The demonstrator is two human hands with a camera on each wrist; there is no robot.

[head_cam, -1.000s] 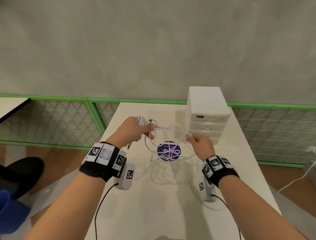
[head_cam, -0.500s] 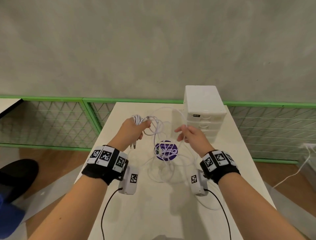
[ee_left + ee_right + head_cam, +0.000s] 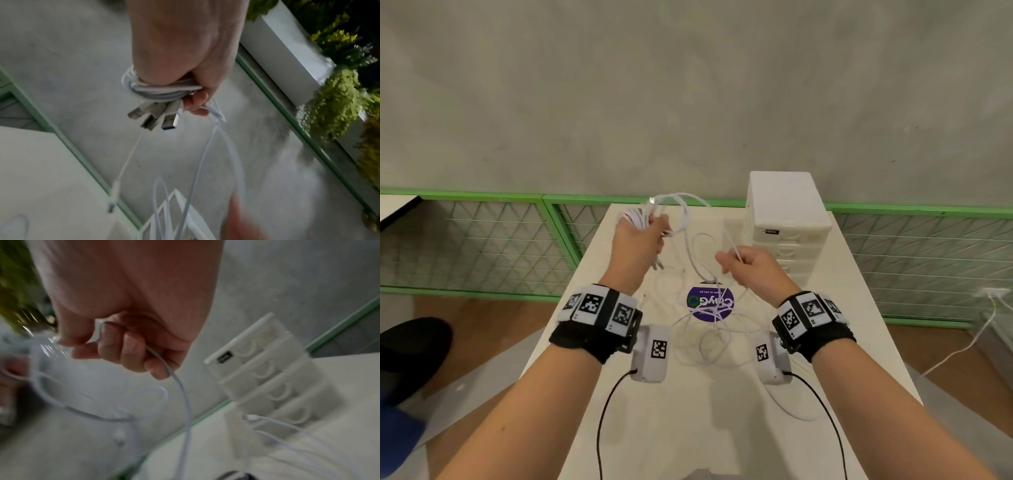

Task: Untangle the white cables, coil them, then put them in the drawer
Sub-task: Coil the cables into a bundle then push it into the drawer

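Note:
My left hand (image 3: pixel 642 236) is raised over the far left of the white table (image 3: pixel 688 428) and grips a coiled bundle of white cables (image 3: pixel 162 91), with several USB plugs (image 3: pixel 156 118) sticking out below the fist. Loose strands hang from it toward a tangle of white cables (image 3: pixel 709 329) lying on the table. My right hand (image 3: pixel 743 267) holds one white cable (image 3: pixel 180 392) in its curled fingers, in front of the white drawer unit (image 3: pixel 787 222). All drawers of the drawer unit (image 3: pixel 267 378) look closed.
A round purple sticker (image 3: pixel 710 305) lies under the tangle at mid-table. Green mesh railings (image 3: pixel 482 240) run behind the table before a grey wall. A white lead (image 3: pixel 962 346) trails on the wooden floor at the right. Black wires (image 3: pixel 606 411) run from both wrist cameras.
Both hands have risen and moved farther from me. The left hand lifted the coiled bundle higher. The right hand shifted left off the drawer unit, drawing its strand up.

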